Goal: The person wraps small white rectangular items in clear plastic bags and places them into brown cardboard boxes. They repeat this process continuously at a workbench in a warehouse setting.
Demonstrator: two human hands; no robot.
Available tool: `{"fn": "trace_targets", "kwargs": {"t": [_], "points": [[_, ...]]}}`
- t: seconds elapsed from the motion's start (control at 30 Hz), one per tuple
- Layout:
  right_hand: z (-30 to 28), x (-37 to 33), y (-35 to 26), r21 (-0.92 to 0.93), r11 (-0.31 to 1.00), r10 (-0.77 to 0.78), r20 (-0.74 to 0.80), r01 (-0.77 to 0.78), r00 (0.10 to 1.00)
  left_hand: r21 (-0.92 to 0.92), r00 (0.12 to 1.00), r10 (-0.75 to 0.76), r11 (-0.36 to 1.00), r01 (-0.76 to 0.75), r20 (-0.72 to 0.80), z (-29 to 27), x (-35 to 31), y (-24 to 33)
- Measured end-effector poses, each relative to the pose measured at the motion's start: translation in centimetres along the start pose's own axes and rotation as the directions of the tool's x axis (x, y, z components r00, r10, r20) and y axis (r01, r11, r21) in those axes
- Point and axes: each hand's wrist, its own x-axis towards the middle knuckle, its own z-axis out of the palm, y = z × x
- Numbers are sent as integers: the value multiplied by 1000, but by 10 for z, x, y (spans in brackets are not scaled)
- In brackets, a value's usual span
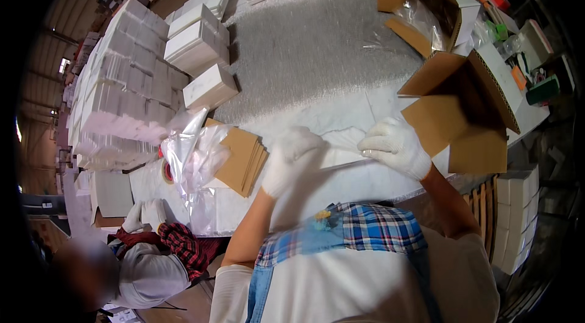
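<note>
A thin, crumpled white piece (pixel 342 144), like a soft sheet or a bag, lies stretched between my hands above the table; its exact kind is unclear. My right hand (pixel 396 145), in a white knit glove, pinches its right end between thumb and fingers. At the other end is my left hand (pixel 291 155), gloved the same way, somewhat blurred, with curled fingers closed at the edge of the piece. Left of that hand lies a fanned stack of brown cardboard sheets (pixel 241 161). An open cardboard box (pixel 454 100) stands beyond my right hand, flaps spread.
Tall stacks of white tiles (pixel 125 73) rise at left, with smaller tile stacks (pixel 201 42) nearby. Clear plastic bags (pixel 198 158) lie beside the cardboard. A second open box (pixel 420 6) holds clear plastic. A co-worker's gloved hands (pixel 144 216) are at lower left; another person stands across the table.
</note>
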Motion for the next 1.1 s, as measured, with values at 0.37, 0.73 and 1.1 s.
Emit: {"fn": "trace_targets", "kwargs": {"t": [0.37, 0.73, 1.1], "points": [[30, -33, 0, -222, 961, -172, -5, 167, 985, -151, 961, -202, 973, 176, -187, 1, -33, 31], [42, -40, 3, -397, 882, -312, -87, 255, 946, 570, 956, -8, 804, -168, 292, 32, 10, 16], [37, -33, 0, -421, 847, -393, -84, 325, 916, 526, 903, 75, 791, -312, 423, 16, 26, 16]]}}
